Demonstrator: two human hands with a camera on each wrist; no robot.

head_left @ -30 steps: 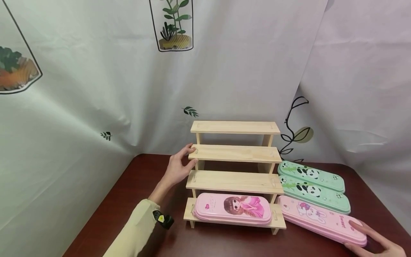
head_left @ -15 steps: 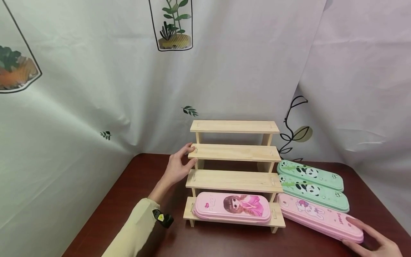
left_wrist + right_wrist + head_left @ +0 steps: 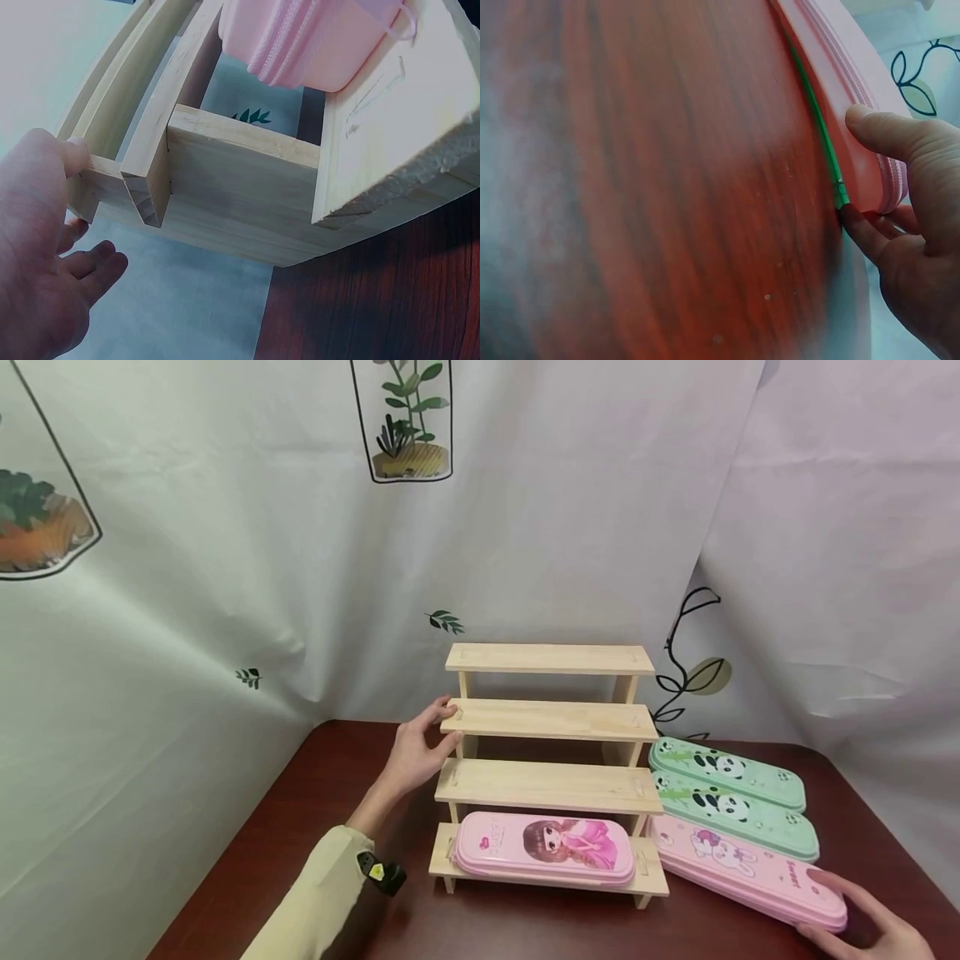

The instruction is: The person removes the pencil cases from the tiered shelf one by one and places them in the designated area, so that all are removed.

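Observation:
A stepped wooden display rack (image 3: pixel 547 785) stands on the dark red table. My left hand (image 3: pixel 416 752) grips the left end of its second board from the top, thumb and fingers around the board's edge. On the lowest board lies a pink pencil case (image 3: pixel 543 847) with a printed girl. To the right of the rack, a pink rabbit pencil case (image 3: pixel 742 868) lies slanted, and my right hand (image 3: pixel 873 918) holds its near right end. In the right wrist view, the thumb (image 3: pixel 877 127) rests on that case's zipped side, with fingertips under its end.
Two green panda pencil cases (image 3: pixel 738 814) lie side by side behind the rabbit case, close to the rack's right side. A pale printed curtain (image 3: pixel 570 527) hangs behind the table (image 3: pixel 300 852). The rack's upper three boards bear nothing.
The right hand and the rabbit case have shifted slightly left, closer in against the rack and the green cases. The left hand stays in place on the board.

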